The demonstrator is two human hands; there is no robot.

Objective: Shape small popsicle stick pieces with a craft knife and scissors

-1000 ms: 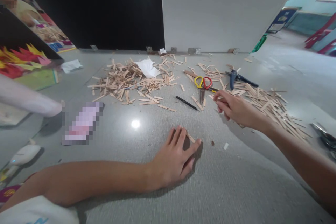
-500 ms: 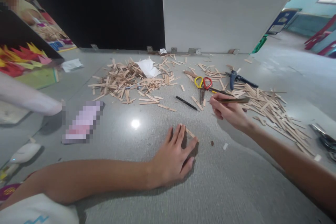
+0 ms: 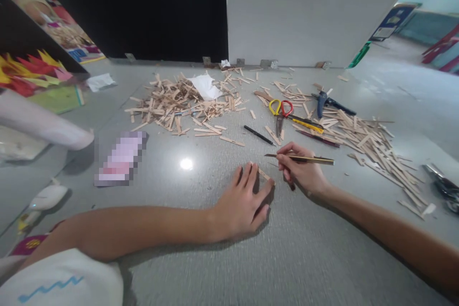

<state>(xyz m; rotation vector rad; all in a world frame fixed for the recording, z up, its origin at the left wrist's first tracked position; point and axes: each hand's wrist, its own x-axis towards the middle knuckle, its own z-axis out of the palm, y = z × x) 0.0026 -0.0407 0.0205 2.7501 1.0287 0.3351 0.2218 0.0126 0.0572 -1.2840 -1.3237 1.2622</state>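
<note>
Fingers spread, my left hand point(image 3: 241, 198) lies palm down on the grey table. Its fingertips rest on both ends of a short wooden craft stick point(image 3: 264, 174), pinning it against the surface. My right hand point(image 3: 303, 169) grips a slim craft knife point(image 3: 311, 158) like a pen, its thin blade pointing left above the stick and apart from it. A black pen point(image 3: 258, 135) lies just beyond. Past it are scissors point(image 3: 280, 112) with yellow and red handles, a yellow-black utility knife point(image 3: 306, 123) and a dark red pen point(image 3: 318, 138).
Heaps of wooden sticks lie at the back left point(image 3: 168, 100) and right point(image 3: 376, 148). Blue-handled cutters point(image 3: 333, 104) sit by the right heap. A black-and-white panel point(image 3: 287, 14) stands behind. At left are a blurred-out phone point(image 3: 122, 158) and a hot glue gun point(image 3: 46, 199).
My right hand has come left and nearer, bringing the craft knife from beside the scissors to just beyond the stick. My left hand still presses the stick; the view has shifted slightly.
</note>
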